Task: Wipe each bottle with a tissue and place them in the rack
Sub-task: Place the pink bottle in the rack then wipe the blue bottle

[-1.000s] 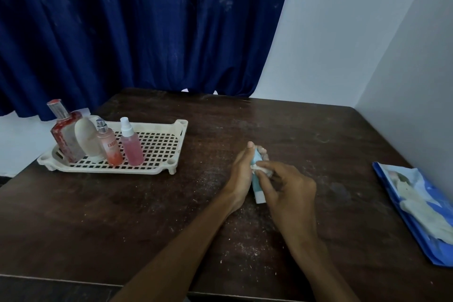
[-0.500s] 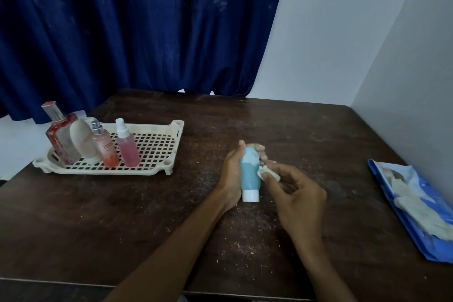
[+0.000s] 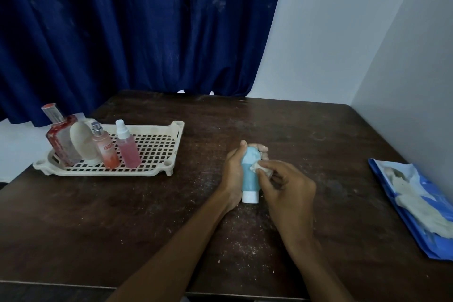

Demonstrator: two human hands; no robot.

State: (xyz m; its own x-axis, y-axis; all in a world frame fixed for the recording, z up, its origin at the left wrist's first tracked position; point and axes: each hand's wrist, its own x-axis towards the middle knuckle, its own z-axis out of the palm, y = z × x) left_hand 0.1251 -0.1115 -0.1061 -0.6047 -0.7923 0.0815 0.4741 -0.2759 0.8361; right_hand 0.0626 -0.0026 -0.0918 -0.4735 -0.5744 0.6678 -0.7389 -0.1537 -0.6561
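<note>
Dark wooden table (image 3: pixel 147 216): cream rack (image 3: pixel 157 147) at left holds four bottles (image 3: pixel 105 147). At centre, left hand (image 3: pixel 232 174) grips blue bottle (image 3: pixel 250 176), cap down; right hand (image 3: pixel 286 186) pinches tissue (image 3: pixel 259 168) against it. Blue tissue pack (image 3: pixel 416 206) lies at right.

Tissue packet (image 3: pixel 416 203) cut off by right edge

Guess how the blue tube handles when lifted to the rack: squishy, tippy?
Probably light and squeezable: the blue tube looks like soft plastic. Likely tippy: it seems to stand on its small white cap, with the left hand gripping it.
</note>
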